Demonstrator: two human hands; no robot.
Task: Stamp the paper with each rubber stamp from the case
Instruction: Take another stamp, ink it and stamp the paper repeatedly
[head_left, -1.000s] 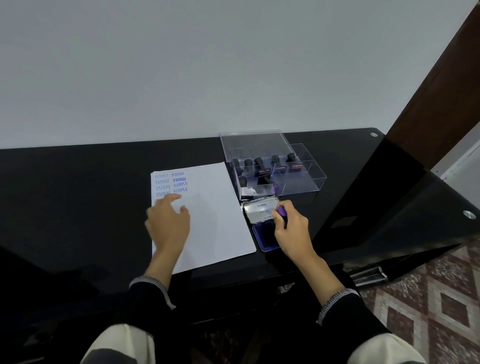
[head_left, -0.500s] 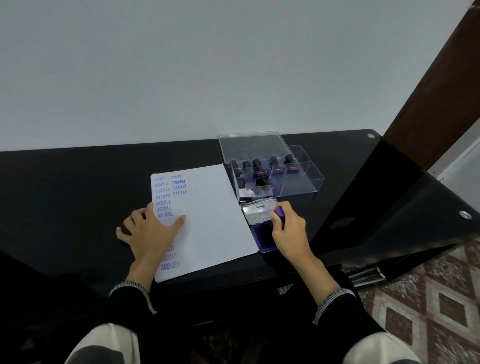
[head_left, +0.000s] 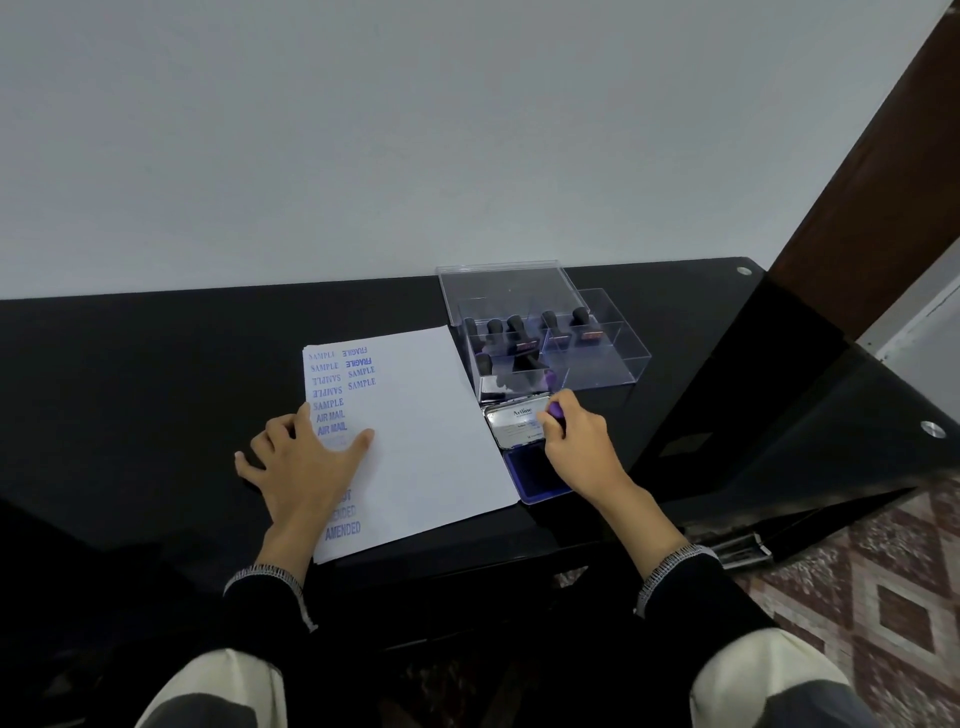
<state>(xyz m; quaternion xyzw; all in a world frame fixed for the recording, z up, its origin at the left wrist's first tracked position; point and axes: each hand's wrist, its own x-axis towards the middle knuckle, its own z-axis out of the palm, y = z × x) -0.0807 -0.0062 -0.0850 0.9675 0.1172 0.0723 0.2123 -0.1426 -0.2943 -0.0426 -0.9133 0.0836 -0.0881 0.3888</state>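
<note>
A white sheet of paper (head_left: 421, 426) lies on the black table, with blue stamped words down its left side. My left hand (head_left: 301, 467) rests flat on the sheet's left edge, fingers spread. To the right sits an open ink pad (head_left: 530, 475) with its silver lid (head_left: 514, 426) tilted up. My right hand (head_left: 576, 447) grips a purple-handled rubber stamp (head_left: 557, 411) over the pad. Behind it stands the clear plastic case (head_left: 592, 353) with several black-handled stamps (head_left: 514, 327) upright inside.
The case's clear lid (head_left: 504, 291) leans open behind it. The black table (head_left: 156, 374) runs along a plain wall and ends at a glossy angled corner (head_left: 779, 415) on the right. A patterned floor (head_left: 893, 597) shows at lower right.
My left hand slid down and left along the paper, uncovering more stamped words. My right hand stayed at the ink pad with the stamp.
</note>
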